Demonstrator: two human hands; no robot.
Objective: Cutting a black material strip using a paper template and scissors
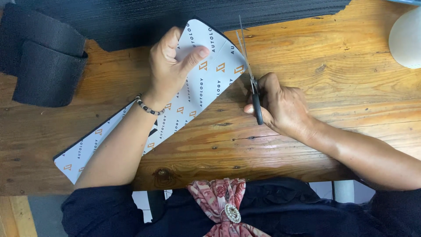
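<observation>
A long white strip [188,94] with small orange marks and a black backing lies diagonally across the wooden table [307,57]. My left hand [173,66] pinches the strip near its far end, thumb on top. My right hand [280,105] grips a pair of scissors [250,70] with dark handles. The thin blades point away from me and are slightly parted at the strip's right edge.
Black textured fabric [153,17] covers the far edge of the table, and a folded black piece [44,61] sits at the left. A white rounded object [405,39] stands at the far right. The table's near edge runs just in front of my body.
</observation>
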